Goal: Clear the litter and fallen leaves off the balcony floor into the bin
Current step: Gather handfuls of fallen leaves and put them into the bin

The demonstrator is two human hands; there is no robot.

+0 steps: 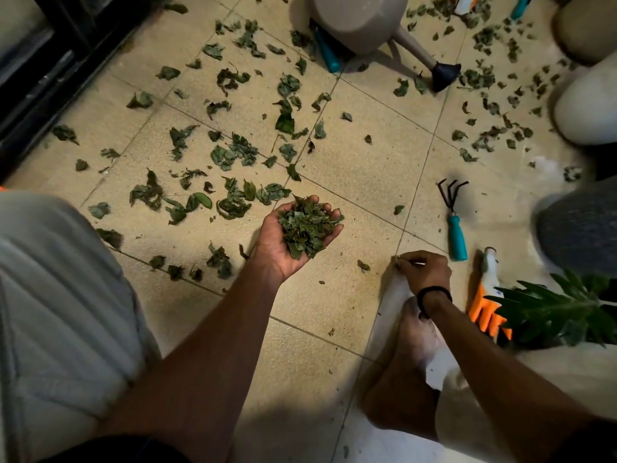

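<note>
While the left hand (290, 242) cups a heap of leaves (307, 228) palm-up (fingers (329, 212) loosely curled round it), the right hand (424, 270) pinches 1 scrap off the floor (350, 168); scattered leaves (233, 152) lie beyond both.

green leaves (305, 228), speckled beige floor (360, 168) (teal-handled rake (454, 225))

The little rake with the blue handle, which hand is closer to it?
Right. The right hand is just left of the rake, pinching a leaf scrap on the floor. The left hand is farther left, cupping leaves.
</note>
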